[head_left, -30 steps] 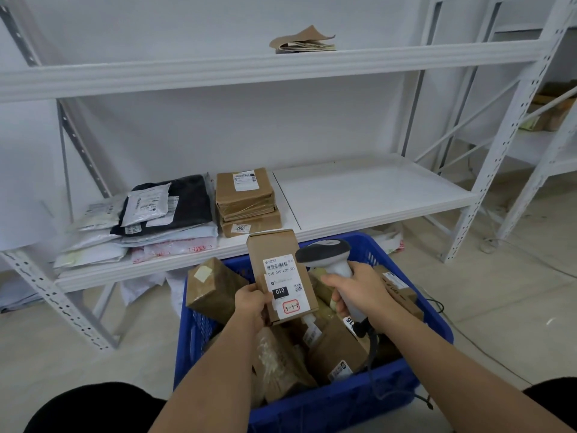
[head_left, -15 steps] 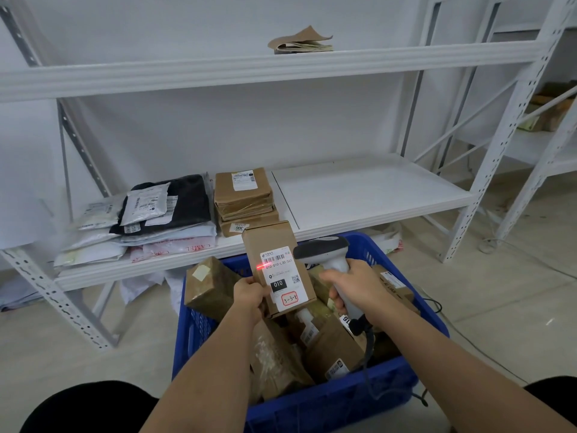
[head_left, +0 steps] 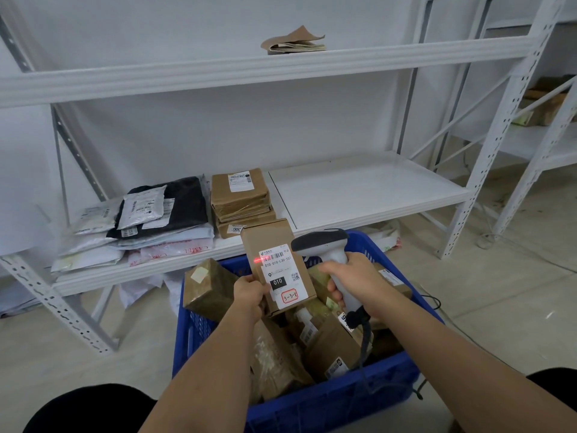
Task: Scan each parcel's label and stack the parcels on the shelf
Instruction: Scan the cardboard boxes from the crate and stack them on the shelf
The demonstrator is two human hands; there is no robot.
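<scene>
Shelf stacks, up and left of your hands: soft mailers (head_left: 103,245) lie piled on the shelf (head_left: 359,195), a black one (head_left: 184,201) on top; pink print on one low in the pile seems to read "CAMEL" upside down. Just right of them sits a stack of flat brown parcels (head_left: 240,198), the lower one tagged "300".
Left hand: your left hand (head_left: 249,293) pinches the lower left corner of the held parcel (head_left: 274,270), thumb on the front face. Keep the fingers off the label.
Held parcel: it stands nearly upright between your hands, above the blue crate (head_left: 327,407), label (head_left: 281,273) facing you.
Label writing: under the barcode, "010-010-L30-551"; a black block reads "010"; a red hand-drawn ring holds what looks like "3-3-4". A small logo and QR code are too fine to read.
Scan line: the red glow (head_left: 258,260) sits at the barcode's left edge. Tilt the parcel or swing the scanner until the line crosses every bar.
Scanner: the scanner (head_left: 324,248) points left at the label, its cable trailing into the crate.
Right hand: your right hand (head_left: 359,282) is wrapped round the scanner's grip. Hold steady until the read registers, I'd say.
Next spot: the bare shelf panel above your right hand looks roomiest, though this box may suit the brown stack.
</scene>
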